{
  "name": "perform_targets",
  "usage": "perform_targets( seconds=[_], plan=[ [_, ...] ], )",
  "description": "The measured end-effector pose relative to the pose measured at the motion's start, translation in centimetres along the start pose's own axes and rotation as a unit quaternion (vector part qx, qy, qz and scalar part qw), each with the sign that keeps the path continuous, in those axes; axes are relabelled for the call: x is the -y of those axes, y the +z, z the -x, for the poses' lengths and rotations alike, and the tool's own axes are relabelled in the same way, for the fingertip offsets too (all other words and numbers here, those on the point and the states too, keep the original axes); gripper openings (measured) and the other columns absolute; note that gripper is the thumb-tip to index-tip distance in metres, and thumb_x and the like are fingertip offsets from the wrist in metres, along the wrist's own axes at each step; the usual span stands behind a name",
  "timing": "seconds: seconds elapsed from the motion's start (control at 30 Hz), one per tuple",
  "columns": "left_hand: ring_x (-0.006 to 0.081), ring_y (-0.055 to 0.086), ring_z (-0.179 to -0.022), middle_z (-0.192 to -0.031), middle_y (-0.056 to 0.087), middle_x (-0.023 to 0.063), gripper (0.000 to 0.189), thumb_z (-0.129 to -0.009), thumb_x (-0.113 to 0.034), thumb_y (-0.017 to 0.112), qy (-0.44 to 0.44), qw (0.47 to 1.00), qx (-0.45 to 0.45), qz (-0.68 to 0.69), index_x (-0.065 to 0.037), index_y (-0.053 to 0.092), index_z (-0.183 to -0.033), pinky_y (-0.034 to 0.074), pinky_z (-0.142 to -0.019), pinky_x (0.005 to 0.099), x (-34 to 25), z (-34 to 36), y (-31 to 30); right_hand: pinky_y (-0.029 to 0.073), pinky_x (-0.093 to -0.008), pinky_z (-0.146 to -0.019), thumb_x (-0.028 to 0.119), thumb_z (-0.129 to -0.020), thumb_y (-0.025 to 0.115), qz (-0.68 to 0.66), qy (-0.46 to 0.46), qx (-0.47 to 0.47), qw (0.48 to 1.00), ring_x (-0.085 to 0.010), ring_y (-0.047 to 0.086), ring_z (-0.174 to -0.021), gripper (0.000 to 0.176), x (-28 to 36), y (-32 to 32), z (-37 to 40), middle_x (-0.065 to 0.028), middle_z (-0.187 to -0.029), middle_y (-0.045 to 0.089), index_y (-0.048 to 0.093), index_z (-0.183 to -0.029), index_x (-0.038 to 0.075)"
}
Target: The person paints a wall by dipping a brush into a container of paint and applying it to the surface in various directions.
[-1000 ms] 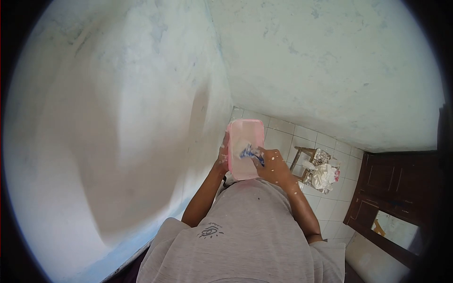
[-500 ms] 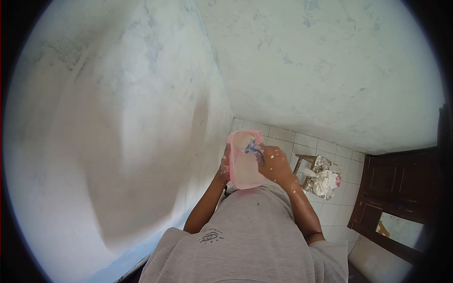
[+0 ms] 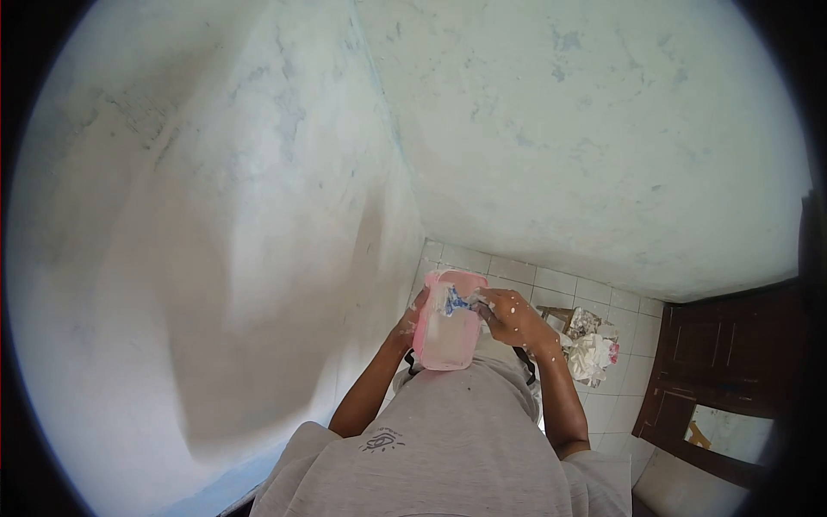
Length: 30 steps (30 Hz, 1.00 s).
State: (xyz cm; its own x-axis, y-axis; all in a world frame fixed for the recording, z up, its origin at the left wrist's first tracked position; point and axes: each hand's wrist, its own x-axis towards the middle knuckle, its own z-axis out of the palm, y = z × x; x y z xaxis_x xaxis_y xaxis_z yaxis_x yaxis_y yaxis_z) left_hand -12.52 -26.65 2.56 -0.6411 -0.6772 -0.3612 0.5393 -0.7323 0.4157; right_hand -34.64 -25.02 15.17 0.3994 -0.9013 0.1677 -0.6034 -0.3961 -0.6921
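Note:
My left hand [image 3: 411, 322] is closed on the left side of a pink plastic container [image 3: 420, 338], a rounded rectangular tub held in front of my shirt. A pale, whitish liquid that looks like paint [image 3: 451, 340] covers its inside. My right hand [image 3: 514, 320], flecked with white spots, grips a blue paintbrush [image 3: 457, 300]. The brush's white-coated bristles point left, over the far half of the tub near its left wall. My fingers hide part of the handle.
A patchy pale wall [image 3: 284, 215] rises close on the left and meets another wall [image 3: 586, 138] ahead. On the tiled floor [image 3: 556, 282], a paint-spattered stool [image 3: 586, 320] carries a crumpled white bag [image 3: 590, 355]. Dark wooden furniture [image 3: 719, 336] stands at the right.
The container has come lower in view, nearer my body. My right hand has moved down and slightly right, and the brush now points left across the tub.

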Motion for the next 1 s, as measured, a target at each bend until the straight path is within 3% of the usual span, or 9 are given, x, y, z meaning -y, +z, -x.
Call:
perform_targets(
  seconds=[0.13,0.4,0.47,0.57,0.67,0.77,0.83,0.9,1.0],
  plan=[
    [0.0232,0.057,-0.114,-0.127,0.056,0.0102,0.066,-0.092,-0.058,0.046,-0.038,0.997,0.037,0.058,-0.011,0.043,-0.138,0.049,-0.096,0.0409,1.0,-1.2,-1.7,0.048,-0.0462,-0.073,0.009,-0.085,0.062,0.012,0.032,0.033,0.999,-0.0413,0.06,-0.077,0.023,0.0,-0.1,-0.5,-0.0228,-0.079,0.063,0.062,-0.105,-0.004],
    [0.0241,0.057,-0.113,-0.127,0.056,0.0099,0.067,-0.091,-0.06,0.046,0.017,0.994,0.038,0.102,-0.012,0.043,-0.138,0.049,-0.096,0.0407,0.0,0.0,0.0,0.049,-0.0427,-0.073,0.011,-0.082,0.065,0.012,0.002,-0.003,1.0,-0.0396,0.061,-0.081,0.021,-0.1,0.1,0.5,-0.0223,-0.088,0.065,0.065,-0.099,-0.002],
    [0.0241,0.056,-0.115,-0.128,0.055,0.0098,0.067,-0.091,-0.059,0.047,0.021,0.995,0.032,0.09,-0.012,0.043,-0.138,0.049,-0.096,0.0411,-0.2,-0.1,-0.4,0.05,-0.0412,-0.077,0.012,-0.08,0.068,-0.047,0.089,0.091,0.991,-0.0382,0.063,-0.085,0.022,0.9,-0.1,-0.4,-0.022,-0.094,0.066,0.066,-0.097,-0.002],
    [0.0244,0.054,-0.118,-0.131,0.053,0.0106,0.066,-0.092,-0.056,0.049,-0.011,0.999,0.006,0.047,-0.012,0.04,-0.14,0.048,-0.097,0.0413,-0.3,-0.4,-1.2,0.05,-0.04,-0.077,0.012,-0.08,0.069,-0.024,0.036,0.038,0.998,-0.038,0.064,-0.083,0.023,-0.7,1.1,0.2,-0.0213,-0.091,0.067,0.066,-0.098,-0.002],
    [0.0253,0.055,-0.115,-0.129,0.055,0.0116,0.069,-0.09,-0.058,0.05,0.066,0.997,-0.002,-0.027,-0.008,0.044,-0.137,0.048,-0.097,0.0417,-1.0,1.1,1.5,0.051,-0.0394,-0.078,0.013,-0.081,0.068,-0.041,0.044,0.021,0.998,-0.0376,0.064,-0.084,0.023,-0.6,1.0,0.3,-0.0207,-0.091,0.067,0.067,-0.098,-0.002],
    [0.0245,0.055,-0.114,-0.129,0.055,0.0118,0.067,-0.092,-0.058,0.048,0.23,0.965,0.053,-0.113,-0.008,0.044,-0.137,0.048,-0.097,0.0395,-0.9,2.1,2.5,0.051,-0.039,-0.078,0.014,-0.081,0.069,-0.043,0.097,0.031,0.994,-0.037,0.064,-0.085,0.023,0.3,0.1,0.9,-0.0201,-0.092,0.068,0.067,-0.098,-0.001],
    [0.0242,0.056,-0.113,-0.128,0.056,0.0112,0.067,-0.091,-0.057,0.049,0.088,0.991,0.059,0.083,-0.009,0.044,-0.137,0.049,-0.096,0.0391,-0.1,0.7,0.4,0.051,-0.0389,-0.078,0.014,-0.081,0.069,-0.041,0.129,0.029,0.99,-0.0367,0.065,-0.085,0.022,-0.6,0.1,1.3,-0.0197,-0.093,0.068,0.067,-0.098,-0.001],
    [0.0244,0.056,-0.113,-0.128,0.056,0.011,0.068,-0.091,-0.058,0.05,0.071,0.995,0.035,0.068,-0.009,0.044,-0.138,0.048,-0.096,0.0398,0.1,-0.1,0.1,0.051,-0.038,-0.073,0.014,-0.081,0.07,-0.001,-0.023,-0.014,1.0,-0.0357,0.065,-0.078,0.022,-1.9,1.1,0.5,-0.0201,-0.089,0.068,0.067,-0.097,-0.001],
    [0.0246,0.056,-0.114,-0.127,0.057,0.0105,0.069,-0.089,-0.059,0.051,0.047,0.997,0.008,0.068,-0.01,0.044,-0.138,0.048,-0.097,0.0406,0.5,-0.3,-1.3,0.051,-0.0381,-0.07,0.013,-0.081,0.07,-0.02,-0.02,-0.001,1.0,-0.0339,0.064,-0.071,0.02,-0.2,0.5,-0.6,-0.0198,-0.087,0.068,0.068,-0.096,-0.001]
  ],
)
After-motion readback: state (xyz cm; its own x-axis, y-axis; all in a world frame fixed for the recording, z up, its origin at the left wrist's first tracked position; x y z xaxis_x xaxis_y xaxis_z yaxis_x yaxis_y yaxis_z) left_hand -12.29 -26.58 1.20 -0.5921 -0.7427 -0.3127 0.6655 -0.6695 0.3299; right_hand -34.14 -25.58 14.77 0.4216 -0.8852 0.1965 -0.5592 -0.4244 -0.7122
